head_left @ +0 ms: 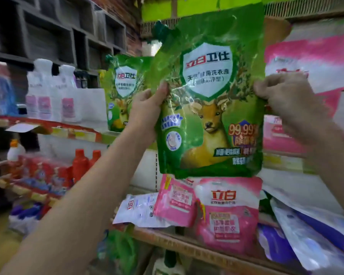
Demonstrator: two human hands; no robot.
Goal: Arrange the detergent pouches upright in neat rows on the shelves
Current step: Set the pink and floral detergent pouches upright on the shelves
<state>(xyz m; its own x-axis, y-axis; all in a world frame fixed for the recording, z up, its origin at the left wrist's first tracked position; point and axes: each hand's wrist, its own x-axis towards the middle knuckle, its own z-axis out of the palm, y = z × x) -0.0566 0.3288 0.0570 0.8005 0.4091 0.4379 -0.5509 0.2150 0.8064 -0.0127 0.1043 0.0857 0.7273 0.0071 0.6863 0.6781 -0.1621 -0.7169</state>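
I hold a large green detergent pouch [209, 108] with a deer picture upright in front of the shelves. My left hand [147, 110] grips its left edge and my right hand [284, 96] pinches its right edge. A second green pouch [123, 90] stands upright on the upper shelf behind my left hand. On the lower shelf [167, 238] two pink pouches [226, 215] lean forward, beside a white pouch [135, 209] lying flat. Blue-and-white pouches [310, 235] lie tilted at the right. Larger pink pouches [310, 64] stand on the upper shelf at the right.
White bottles with pink labels [48, 92] fill the upper shelf at the left. Red bottles [81, 165] and red packs stand one shelf lower. Dark empty cubbies [48, 32] line the wall above. Green items [121, 249] sit below the lower shelf.
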